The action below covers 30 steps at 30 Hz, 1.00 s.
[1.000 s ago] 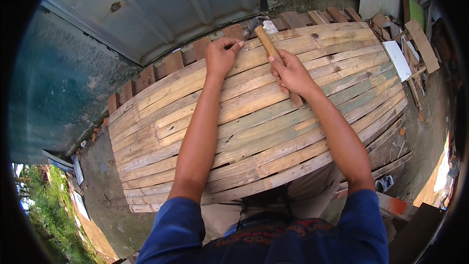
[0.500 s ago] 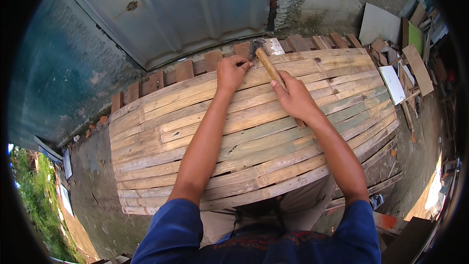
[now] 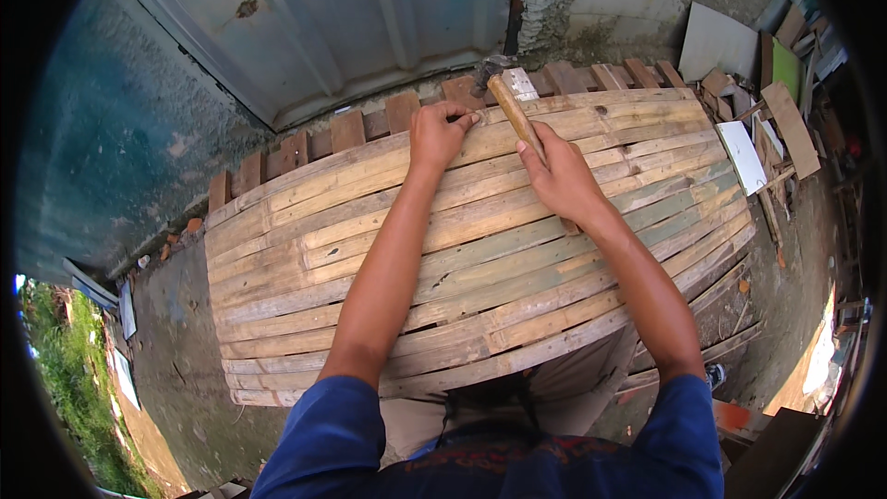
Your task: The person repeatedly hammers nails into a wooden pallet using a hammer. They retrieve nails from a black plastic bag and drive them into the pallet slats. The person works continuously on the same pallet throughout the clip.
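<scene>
A platform of split bamboo slats (image 3: 517, 263) lies across in front of me, its strips running left to right with narrow gaps. My right hand (image 3: 565, 183) is wrapped round the wooden handle of a hammer (image 3: 515, 113). The dark metal hammer head is raised close to the far edge of the slats. My left hand (image 3: 436, 139) rests at that far edge, thumb and fingertips pinched together just left of the hammer. What the pinch holds, if anything, is too small to make out.
Short reddish-brown wood pieces (image 3: 347, 130) stick out along the platform's far side. Behind them stands a corrugated metal door (image 3: 370, 18). Scrap boards, among them a white panel (image 3: 742, 157), lean and lie at the right. Green plants (image 3: 69, 379) grow at the far left.
The hammer head has lifted up and away from the slats beside my left fingertips. My right hand has shifted slightly to the right with it, while my left hand has stayed almost still.
</scene>
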Tool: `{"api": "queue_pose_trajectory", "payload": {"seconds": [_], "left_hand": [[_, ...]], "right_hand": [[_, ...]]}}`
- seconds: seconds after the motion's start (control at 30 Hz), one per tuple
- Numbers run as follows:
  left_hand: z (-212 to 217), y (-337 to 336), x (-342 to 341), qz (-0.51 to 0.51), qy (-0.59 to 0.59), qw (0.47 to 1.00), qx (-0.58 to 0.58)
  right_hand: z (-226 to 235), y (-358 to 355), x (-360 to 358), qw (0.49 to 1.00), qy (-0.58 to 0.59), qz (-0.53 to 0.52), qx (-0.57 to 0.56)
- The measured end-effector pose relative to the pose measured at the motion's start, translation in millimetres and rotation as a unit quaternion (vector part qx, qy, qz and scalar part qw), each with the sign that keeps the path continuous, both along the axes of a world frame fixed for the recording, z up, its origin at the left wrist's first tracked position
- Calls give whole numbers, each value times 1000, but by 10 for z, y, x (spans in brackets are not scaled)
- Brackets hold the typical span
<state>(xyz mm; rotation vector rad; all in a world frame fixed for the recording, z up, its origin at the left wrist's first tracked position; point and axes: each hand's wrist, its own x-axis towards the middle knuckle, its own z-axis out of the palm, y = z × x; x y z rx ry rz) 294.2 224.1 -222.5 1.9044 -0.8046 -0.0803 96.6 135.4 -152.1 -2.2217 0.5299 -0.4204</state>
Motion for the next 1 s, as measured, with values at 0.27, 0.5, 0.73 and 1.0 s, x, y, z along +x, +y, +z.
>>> {"api": "queue_pose_trajectory", "payload": {"seconds": [0.27,0.5,0.73,1.0], "left_hand": [[3,7,-4,-7,-11,1000,-19],[40,15,-6,-14,-2,999,34],[16,28,0,-11,-9,1000,-2],[-146,59,212,55,84,993,-62]], "right_hand": [[-54,35,-21,999,7,-17,40],[1,72,1,998,36,-10,43],[-102,87,33,1000,-2,-11,-7],[-67,157,-5,999,43,-16,30]]}}
